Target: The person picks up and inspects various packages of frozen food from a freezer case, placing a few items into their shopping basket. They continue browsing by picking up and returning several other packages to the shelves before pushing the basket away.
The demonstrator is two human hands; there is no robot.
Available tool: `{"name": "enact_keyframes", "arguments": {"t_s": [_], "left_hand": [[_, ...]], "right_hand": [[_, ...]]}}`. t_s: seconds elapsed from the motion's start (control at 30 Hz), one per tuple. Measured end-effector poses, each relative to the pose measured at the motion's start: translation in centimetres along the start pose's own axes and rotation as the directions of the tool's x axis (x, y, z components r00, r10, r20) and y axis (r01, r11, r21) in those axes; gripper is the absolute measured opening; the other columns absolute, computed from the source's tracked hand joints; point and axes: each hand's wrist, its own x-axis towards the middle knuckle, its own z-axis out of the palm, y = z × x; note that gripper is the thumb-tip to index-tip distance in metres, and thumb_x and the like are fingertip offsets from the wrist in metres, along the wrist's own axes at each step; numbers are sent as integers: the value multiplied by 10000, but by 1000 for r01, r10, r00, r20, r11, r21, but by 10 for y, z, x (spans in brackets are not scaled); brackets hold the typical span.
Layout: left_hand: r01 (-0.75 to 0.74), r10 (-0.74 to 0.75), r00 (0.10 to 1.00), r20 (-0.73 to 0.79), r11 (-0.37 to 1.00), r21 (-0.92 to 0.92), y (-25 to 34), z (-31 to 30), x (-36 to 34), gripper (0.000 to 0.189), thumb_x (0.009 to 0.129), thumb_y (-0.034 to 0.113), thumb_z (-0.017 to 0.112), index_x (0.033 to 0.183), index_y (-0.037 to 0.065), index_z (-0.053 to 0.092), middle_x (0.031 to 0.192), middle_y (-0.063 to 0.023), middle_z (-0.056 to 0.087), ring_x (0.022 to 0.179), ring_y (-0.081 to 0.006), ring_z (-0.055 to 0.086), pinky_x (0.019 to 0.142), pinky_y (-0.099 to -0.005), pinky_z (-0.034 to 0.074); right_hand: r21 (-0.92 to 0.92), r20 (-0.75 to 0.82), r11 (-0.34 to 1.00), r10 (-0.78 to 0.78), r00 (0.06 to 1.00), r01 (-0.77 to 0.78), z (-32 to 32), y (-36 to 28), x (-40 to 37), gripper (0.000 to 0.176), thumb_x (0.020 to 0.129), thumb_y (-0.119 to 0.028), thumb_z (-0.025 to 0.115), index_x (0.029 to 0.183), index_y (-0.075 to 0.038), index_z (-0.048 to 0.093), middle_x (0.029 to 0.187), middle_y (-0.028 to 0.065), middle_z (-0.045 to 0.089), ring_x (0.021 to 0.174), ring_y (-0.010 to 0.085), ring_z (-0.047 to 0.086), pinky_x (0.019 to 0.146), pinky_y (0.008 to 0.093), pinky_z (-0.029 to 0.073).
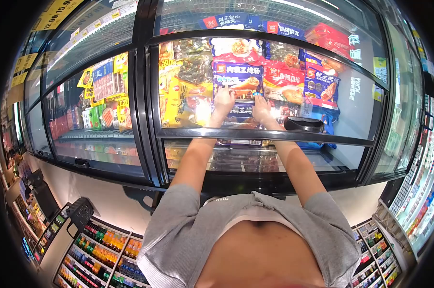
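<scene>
Both hands reach under the sliding glass lid (178, 132) of a freezer and show through the glass. My left hand (223, 103) grips the lower left part of a blue bag of sausages (238, 76), its thumb over the front. At the bag's lower right, my right hand (262, 109) is closed on the edge. The bag is tilted up with its printed front facing me. Another dark blue bag (239, 111) lies just below, between my wrists. A yellow bag (190, 101) lies left of my left hand, and a red bag (283, 81) lies right of the sausages.
A black lid handle (303, 125) sits right of my right forearm. The lid's dark front bar (265, 134) crosses above both forearms. More blue bags (321, 86) lie at the right. A neighbouring freezer section (102, 129) holds packs, and drink shelves (99, 245) stand low at left.
</scene>
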Motion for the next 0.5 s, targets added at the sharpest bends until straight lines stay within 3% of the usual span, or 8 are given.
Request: {"name": "enact_keyframes", "arguments": {"t_s": [0.1, 0.2, 0.23, 0.27, 0.3, 0.37, 0.43, 0.5], "left_hand": [[-164, 168, 986, 4, 971, -176, -12, -7, -15, 489, 916, 352, 443, 1293, 41, 452, 1213, -172, 546, 1128, -337, 526, 938, -507, 402], [-208, 217, 976, 36, 964, -164, -10, 10, -26, 482, 895, 279, 471, 1293, 12, 425, 1198, -206, 517, 1162, -351, 489, 943, -448, 417], [-405, 394, 913, -106, 905, -126, -4, 8, -41, 434, 889, 244, 510, 1263, 27, 472, 1132, -203, 568, 1096, -357, 537, 912, -452, 435], [-364, 405, 892, 199, 907, -213, 6, 7, -52, 375, 887, 223, 528, 1208, 29, 520, 1092, -197, 590, 1050, -353, 562, 890, -455, 444], [-298, 403, 778, 482, 912, -281, 38, -31, -82, 319, 885, 202, 546, 1154, 31, 568, 1052, -191, 612, 1004, -350, 586, 868, -459, 453], [-410, 602, 684, 412, 784, -465, 62, -56, -129, 220, 896, 181, 551, 1032, 25, 628, 1021, -183, 624, 948, -342, 606, 837, -446, 464], [-515, 673, 718, 176, 685, -516, 106, -99, -164, 182, 902, 152, 546, 982, 16, 635, 990, -189, 620, 924, -352, 606, 826, -429, 473], [-693, 701, 680, -215, 519, -500, 140, -115, -167, 208, 878, 138, 569, 1034, 4, 596, 1012, -175, 600, 959, -351, 583, 830, -416, 475]], "right_hand": [[120, 215, 992, -61, 975, 36, -64, -12, -26, 427, 848, -205, 530, 1221, 0, 503, 1185, 193, 564, 1091, 333, 539, 936, 432, 412], [359, 493, 933, -197, 847, 9, -173, -48, -73, 431, 891, -263, 539, 1226, 5, 502, 1126, 245, 590, 1047, 368, 572, 895, 434, 444], [404, 540, 913, -189, 820, -55, -190, -55, -93, 403, 891, -256, 554, 1195, 7, 529, 1082, 238, 610, 1005, 378, 589, 872, 428, 454], [638, 116, 720, -439, 891, 272, -178, -39, -116, 298, 895, -206, 563, 1124, -18, 589, 1076, 207, 619, 992, 350, 598, 844, 417, 464], [702, 150, 681, -426, 892, 208, -219, -45, -128, 230, 883, -143, 573, 1072, -22, 621, 1025, 182, 633, 973, 334, 604, 845, 402, 466], [599, -146, 740, -274, 951, 305, -254, -34, -145, 168, 874, -105, 568, 998, -10, 628, 968, 154, 634, 918, 316, 597, 825, 382, 461], [401, -536, 778, -230, 812, 484, -283, -12, -131, 65, 836, -55, 579, 884, -18, 602, 869, 114, 629, 831, 307, 569, 772, 397, 426], [303, -592, 888, -108, 798, 345, -286, 10, -125, 61, 811, -29, 590, 871, -34, 600, 852, 111, 604, 804, 295, 539, 758, 377, 410]]}}
